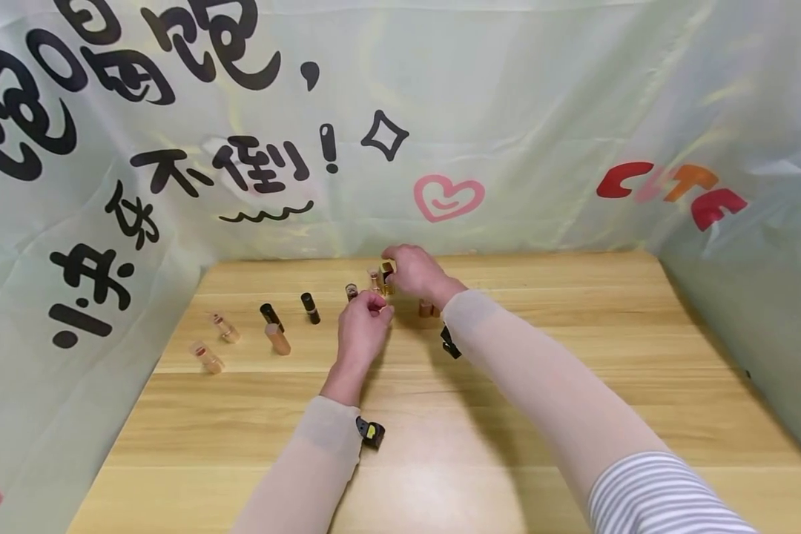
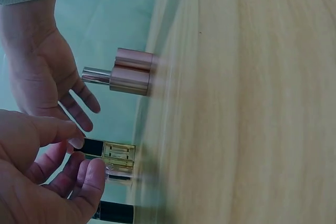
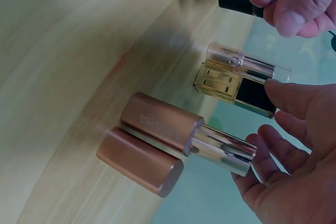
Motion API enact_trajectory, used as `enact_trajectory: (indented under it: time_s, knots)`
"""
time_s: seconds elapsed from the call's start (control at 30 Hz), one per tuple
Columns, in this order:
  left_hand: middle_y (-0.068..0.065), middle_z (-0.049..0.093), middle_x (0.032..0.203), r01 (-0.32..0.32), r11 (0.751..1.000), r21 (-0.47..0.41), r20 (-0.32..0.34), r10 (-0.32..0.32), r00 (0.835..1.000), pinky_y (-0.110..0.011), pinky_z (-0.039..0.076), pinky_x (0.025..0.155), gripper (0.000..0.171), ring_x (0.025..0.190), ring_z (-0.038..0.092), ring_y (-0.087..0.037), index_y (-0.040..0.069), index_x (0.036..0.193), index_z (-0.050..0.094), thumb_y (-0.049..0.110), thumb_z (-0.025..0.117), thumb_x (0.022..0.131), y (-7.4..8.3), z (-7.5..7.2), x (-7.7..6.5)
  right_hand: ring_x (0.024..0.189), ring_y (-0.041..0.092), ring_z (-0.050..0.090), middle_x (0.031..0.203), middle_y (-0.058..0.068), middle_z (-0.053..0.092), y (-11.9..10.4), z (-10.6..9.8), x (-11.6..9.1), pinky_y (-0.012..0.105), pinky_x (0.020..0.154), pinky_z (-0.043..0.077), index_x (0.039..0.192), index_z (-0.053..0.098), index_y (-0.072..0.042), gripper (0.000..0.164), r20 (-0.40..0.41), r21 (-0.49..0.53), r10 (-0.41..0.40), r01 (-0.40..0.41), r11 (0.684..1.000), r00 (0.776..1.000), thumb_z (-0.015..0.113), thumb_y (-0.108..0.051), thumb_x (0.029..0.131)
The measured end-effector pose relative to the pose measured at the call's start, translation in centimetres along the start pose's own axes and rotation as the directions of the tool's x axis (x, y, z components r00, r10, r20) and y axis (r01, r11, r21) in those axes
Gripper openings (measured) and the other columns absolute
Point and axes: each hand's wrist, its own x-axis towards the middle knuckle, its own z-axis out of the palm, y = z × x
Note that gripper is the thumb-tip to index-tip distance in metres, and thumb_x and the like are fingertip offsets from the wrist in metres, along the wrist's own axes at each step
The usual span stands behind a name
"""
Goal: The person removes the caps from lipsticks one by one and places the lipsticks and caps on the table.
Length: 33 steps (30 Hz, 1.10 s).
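My right hand (image 1: 417, 273) pinches the black top of a gold-and-black lipstick (image 3: 216, 82) between thumb and forefinger, while its other fingers stay extended. Against that lipstick stands a slim clear-topped lipstick (image 3: 224, 55). My left hand (image 1: 363, 326) is close by with loosely bent fingers. A gap shows between its thumb and fingers (image 2: 94, 178) in the left wrist view, and nothing shows in its grasp. Beside it stands a dark lipstick (image 1: 351, 291), partly covered by this hand. Nearer the right wrist are a copper lipstick (image 3: 163, 123) with a silver upper part and its copper cap (image 3: 139, 161).
Farther left on the wooden table (image 1: 240, 423) stand two black lipsticks, one upright (image 1: 310, 308) and one (image 1: 270, 316) behind a copper tube (image 1: 278, 339). Two clear-capped lipsticks (image 1: 225, 327) are at the far left. A printed cloth (image 1: 534, 111) hangs behind.
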Motion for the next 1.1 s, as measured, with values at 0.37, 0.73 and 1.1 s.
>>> enact_trajectory:
  time_s: [0.37,0.73,1.1]
  knots:
    - [-0.007,0.070,0.094,-0.005,1.000,-0.015,0.011,0.005,1.000,-0.040,0.053,0.080,0.011,0.088,0.065,-0.024,0.009,0.101,0.071,0.015,0.078,0.095,0.2,0.3,0.0,0.118,0.030,0.065,0.126,0.012,0.071,0.6,0.0,-0.4,0.044,0.104,0.053,0.122,0.068,-0.006,0.022,-0.032,-0.014,-0.012,0.012,1.000,0.999,0.067,-0.012,0.101]
    - [-0.016,0.063,0.130,-0.004,0.981,-0.195,-0.006,0.002,1.000,-0.044,0.057,0.100,0.043,0.117,0.064,-0.031,0.005,0.130,0.060,0.017,0.080,0.094,2.3,-0.5,-0.6,0.112,0.026,0.066,0.116,0.007,0.072,-0.1,-4.5,-5.0,0.044,0.096,0.056,0.122,0.067,-0.010,0.024,-0.171,0.269,0.015,0.032,0.963,0.985,0.072,-0.021,0.101]
    - [-0.005,0.067,0.137,-0.036,0.959,-0.282,0.197,0.094,0.976,-0.042,0.056,0.106,0.047,0.130,0.062,-0.027,0.014,0.137,0.064,0.021,0.082,0.094,5.2,-0.3,-2.7,0.101,0.022,0.070,0.108,0.006,0.073,1.5,-5.0,-12.8,0.041,0.087,0.060,0.117,0.071,-0.009,0.021,-0.222,0.412,-0.029,0.121,0.903,0.975,0.075,-0.014,0.098]
